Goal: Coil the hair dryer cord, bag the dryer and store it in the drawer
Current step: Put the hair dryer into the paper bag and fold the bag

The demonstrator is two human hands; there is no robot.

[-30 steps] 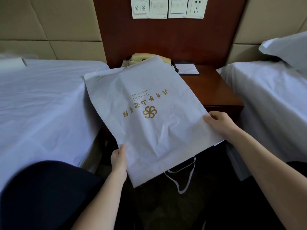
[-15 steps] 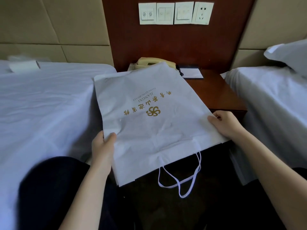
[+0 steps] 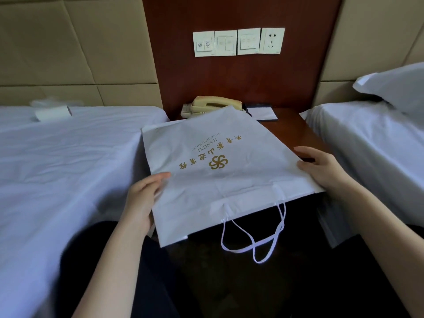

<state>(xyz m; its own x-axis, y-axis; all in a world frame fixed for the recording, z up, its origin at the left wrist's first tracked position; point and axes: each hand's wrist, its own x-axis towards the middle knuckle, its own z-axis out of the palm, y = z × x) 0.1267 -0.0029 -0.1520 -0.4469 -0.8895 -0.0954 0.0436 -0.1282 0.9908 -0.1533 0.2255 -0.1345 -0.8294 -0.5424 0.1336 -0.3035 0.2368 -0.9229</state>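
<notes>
White hotel bag (image 3: 229,180) held flat over bench (image 3: 293,131); left grip (image 3: 146,196) & right grip (image 3: 325,171) each pinch a side edge; handles (image 3: 252,246) dangle.

Dim, soft light; wide-angle edge warp

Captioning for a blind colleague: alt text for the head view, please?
The left hand and right hand hold a flat white bag with a gold logo over a wooden nightstand between two white beds, handles dangling.
</notes>
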